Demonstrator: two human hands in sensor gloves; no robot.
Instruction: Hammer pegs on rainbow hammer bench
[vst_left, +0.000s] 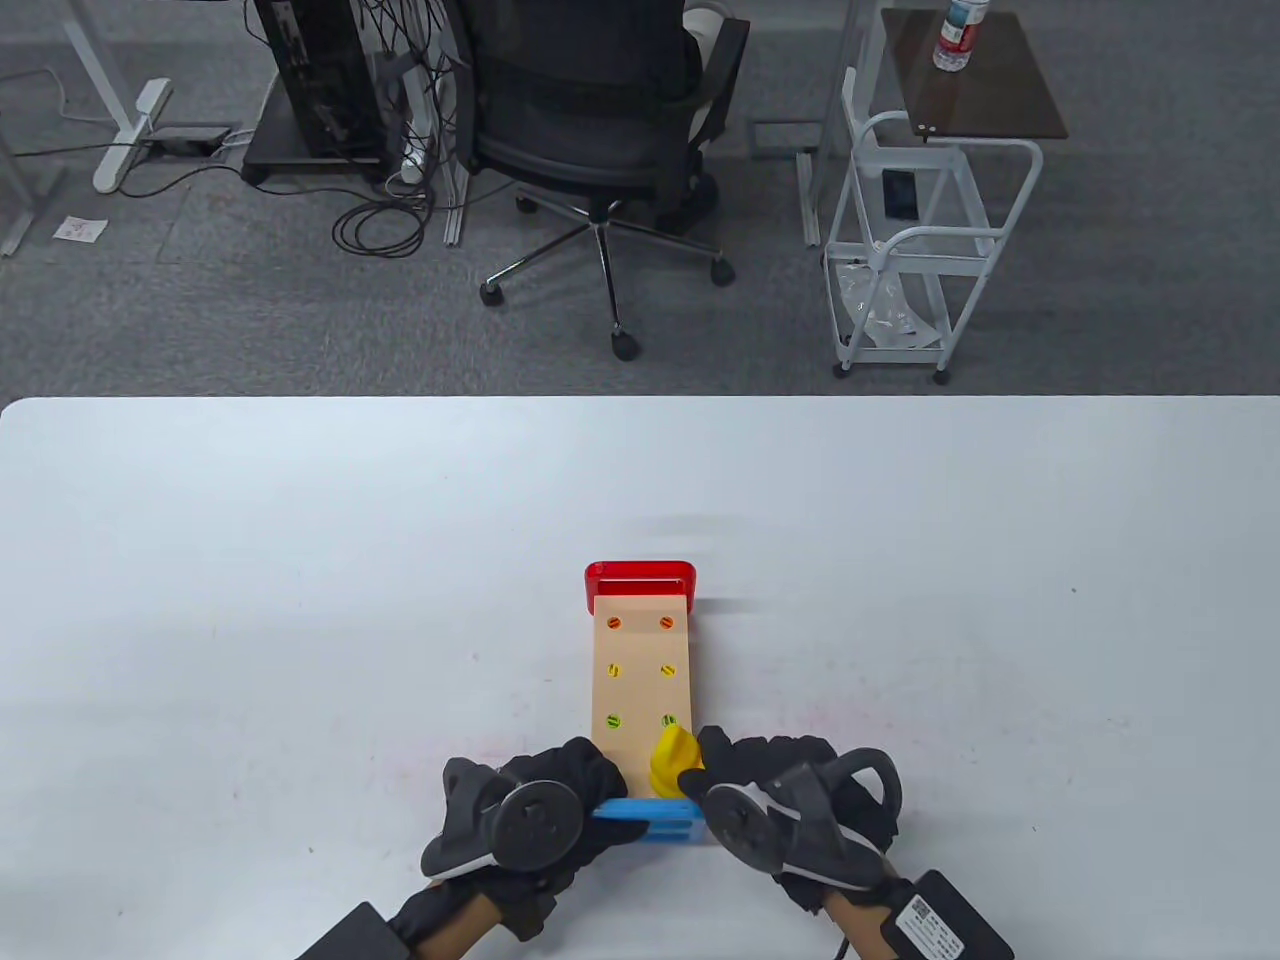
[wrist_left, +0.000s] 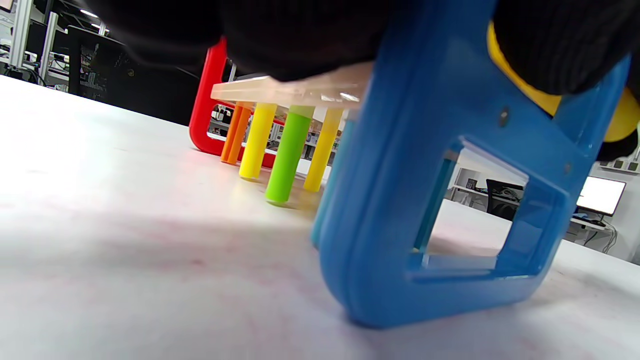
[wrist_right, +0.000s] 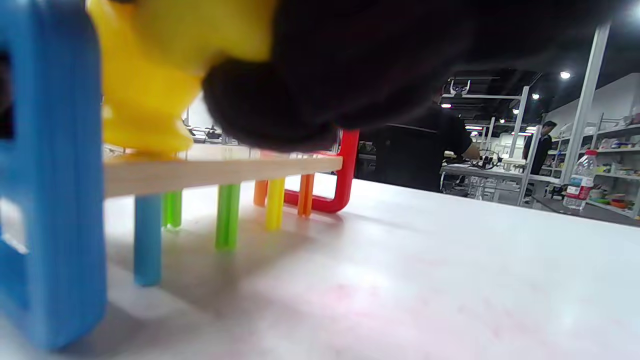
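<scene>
The hammer bench (vst_left: 640, 672) is a wooden board with a red end (vst_left: 640, 580) far from me and a blue end (vst_left: 648, 818) near me. Orange, yellow and green pegs sit flush in the board; from below they reach down to the table (wrist_left: 287, 155) (wrist_right: 227, 215). My left hand (vst_left: 540, 805) rests on the bench's near left corner over the blue end (wrist_left: 425, 200). My right hand (vst_left: 770, 800) grips a yellow hammer (vst_left: 672, 762), whose head stands on the board's near right part (wrist_right: 145, 100). A blue peg (wrist_right: 147, 240) hangs under it.
The white table (vst_left: 300, 600) spreads wide around the bench. Beyond its far edge are an office chair (vst_left: 590, 130), a white cart (vst_left: 920, 230) and a computer tower (vst_left: 310, 80) on grey carpet.
</scene>
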